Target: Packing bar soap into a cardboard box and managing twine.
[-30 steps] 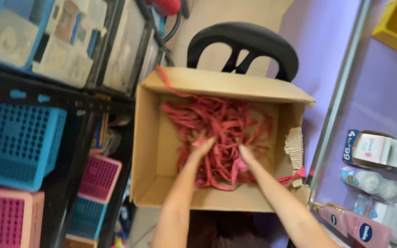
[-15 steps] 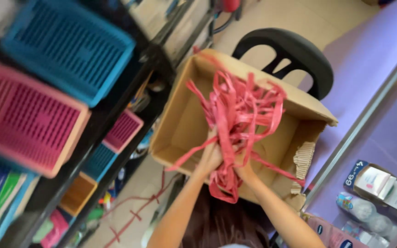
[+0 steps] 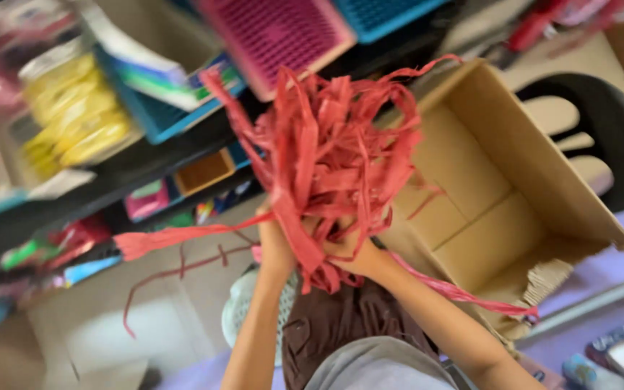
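Red paper shred [image 3: 326, 152], a big tangled bundle of crinkled strips, is held up in the air in front of the shelving, well above the floor and clear of the box it sits beside. Going from the left: the dark shelf [image 3: 110, 173] carries blurred goods, a yellow stack [image 3: 74, 119] and blue baskets [image 3: 160, 123], with a pink basket [image 3: 283, 32] higher up. A few long strips trail off the bundle toward the left and hang down over the pale floor [image 3: 110, 325]. Below the bundle, the left hand [image 3: 276, 242] is clenched around the lower strands, and just beside it the right hand [image 3: 348, 253] grips the same knot of strips from underneath; both are partly buried in the paper, so the fingers themselves are hard to make out. One strip droops from the right hand along the forearm toward the box corner. To the right, the cardboard box [image 3: 536, 166] stands tipped with its flaps open, and what shows of its inside looks bare, its bottom panels plainly visible. Behind it is a black chair [image 3: 615, 137].

Judged from this, the shred seems to be out of the box in one armful, perhaps all of it, though the near corner is hidden. The bundle has not been set down anywhere, and loose trailing strands are not gathered in.
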